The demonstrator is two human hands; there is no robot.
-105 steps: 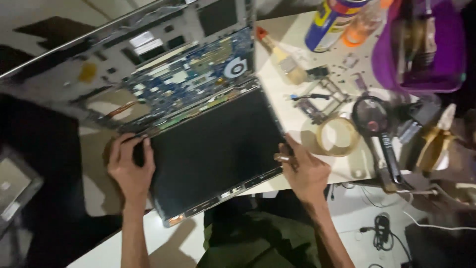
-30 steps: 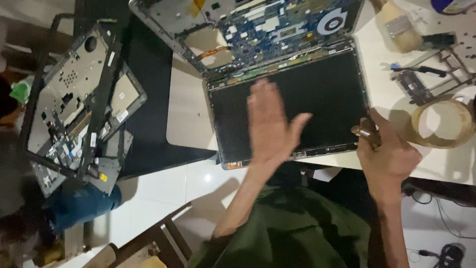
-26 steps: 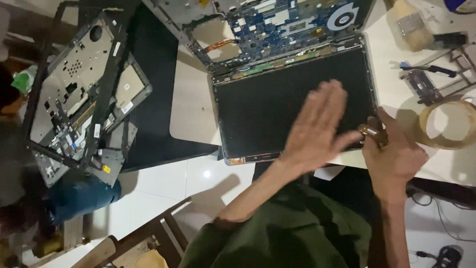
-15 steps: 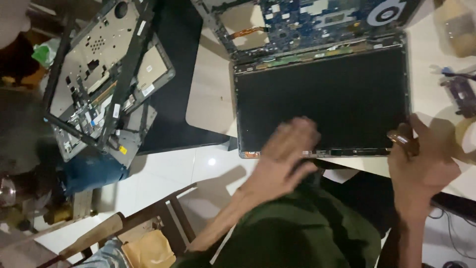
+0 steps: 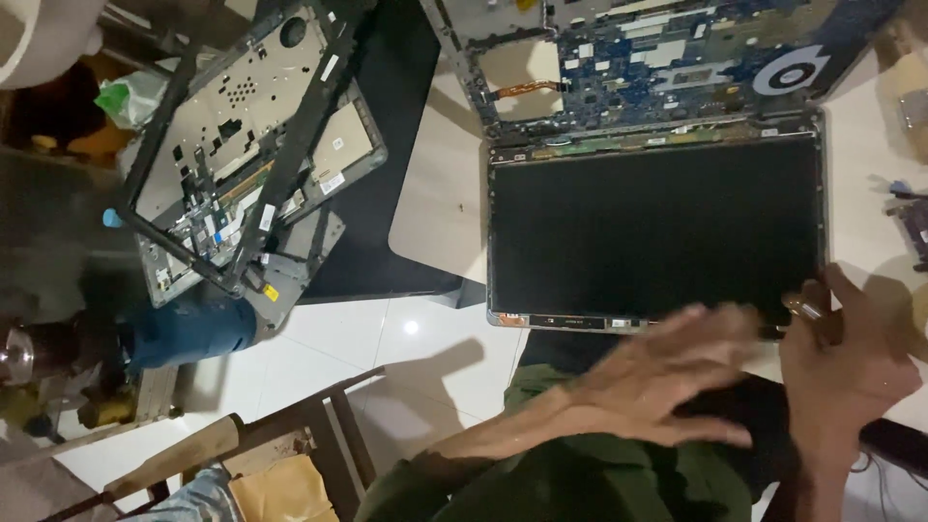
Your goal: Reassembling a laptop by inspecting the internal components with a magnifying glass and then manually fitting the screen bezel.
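With the bare laptop screen panel [image 5: 655, 230] lying flat on the white surface [image 5: 440, 184] at 12 o'clock, we hover our open, blurred left hand [image 5: 667, 382] at its near edge while our right hand [image 5: 846, 362] pinches what seems a small metal tool [image 5: 804, 310], so freeing the panel's corner appears next.

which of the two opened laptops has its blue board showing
The laptop by the hands, with the black screen; the other chassis, off to the left, shows only grey metal.
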